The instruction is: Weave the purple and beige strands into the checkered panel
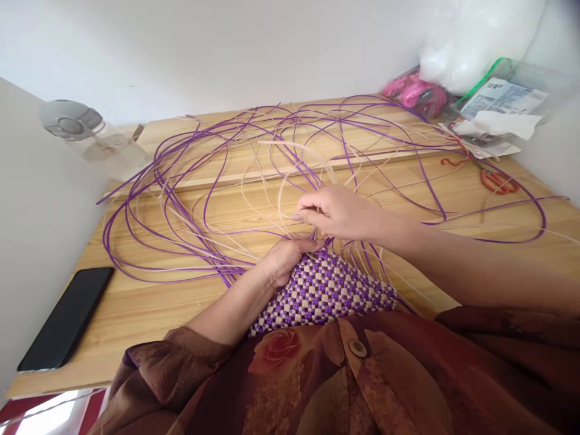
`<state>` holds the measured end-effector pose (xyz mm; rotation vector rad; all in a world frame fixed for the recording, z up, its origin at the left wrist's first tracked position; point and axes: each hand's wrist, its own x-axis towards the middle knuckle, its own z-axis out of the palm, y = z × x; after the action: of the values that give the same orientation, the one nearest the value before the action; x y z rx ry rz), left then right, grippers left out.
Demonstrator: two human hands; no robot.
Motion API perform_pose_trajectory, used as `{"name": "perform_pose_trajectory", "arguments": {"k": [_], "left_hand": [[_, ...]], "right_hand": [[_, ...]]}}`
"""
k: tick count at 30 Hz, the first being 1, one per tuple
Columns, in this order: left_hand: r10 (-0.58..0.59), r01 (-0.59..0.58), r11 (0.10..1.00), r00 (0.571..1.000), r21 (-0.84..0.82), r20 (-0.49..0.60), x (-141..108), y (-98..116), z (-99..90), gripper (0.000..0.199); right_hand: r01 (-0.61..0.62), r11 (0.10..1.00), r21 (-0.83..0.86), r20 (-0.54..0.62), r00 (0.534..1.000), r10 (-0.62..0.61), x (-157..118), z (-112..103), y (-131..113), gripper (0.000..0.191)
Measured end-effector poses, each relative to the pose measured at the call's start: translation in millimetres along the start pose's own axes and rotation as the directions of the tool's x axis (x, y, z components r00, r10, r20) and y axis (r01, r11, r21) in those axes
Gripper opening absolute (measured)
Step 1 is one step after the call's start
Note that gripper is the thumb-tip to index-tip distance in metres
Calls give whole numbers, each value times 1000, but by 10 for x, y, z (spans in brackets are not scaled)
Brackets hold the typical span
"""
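A woven piece (326, 287) in a purple and cream check rests against my body at the table's near edge. My left hand (290, 257) grips its upper left edge, thumb on top, fingers partly hidden beneath. Just above the weave, my right hand (328, 211) is closed in a pinch on a thin cream strip. Long loose purple strips (181, 226) fan out from the work in wide loops across the table, with cream strips (285, 181) among them. Exactly where the pinched strip enters the weave is hidden by my hands.
A black phone (67, 317) lies at the left. Behind it stands a clear bottle with a grey lid (70, 118). Orange-handled scissors (498, 181) are at the right, near papers in a clear pouch (505, 99) and a pink bundle (417, 93). A wall closes off the table's back.
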<state>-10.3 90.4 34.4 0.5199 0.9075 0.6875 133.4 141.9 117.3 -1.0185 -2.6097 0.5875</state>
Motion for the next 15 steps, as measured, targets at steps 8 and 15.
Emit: {"name": "perform_pose_trajectory", "arguments": {"k": [8,15], "left_hand": [[15,-16,1000,995,9,95,1,-2,-9,22],[89,-100,992,988,83,124,14,-20,-58,15]], "right_hand": [[-28,996,-85,-283,959,3,-897,303,-147,16],[83,996,-25,-305,948,-87,-844,517,-16,18]]}}
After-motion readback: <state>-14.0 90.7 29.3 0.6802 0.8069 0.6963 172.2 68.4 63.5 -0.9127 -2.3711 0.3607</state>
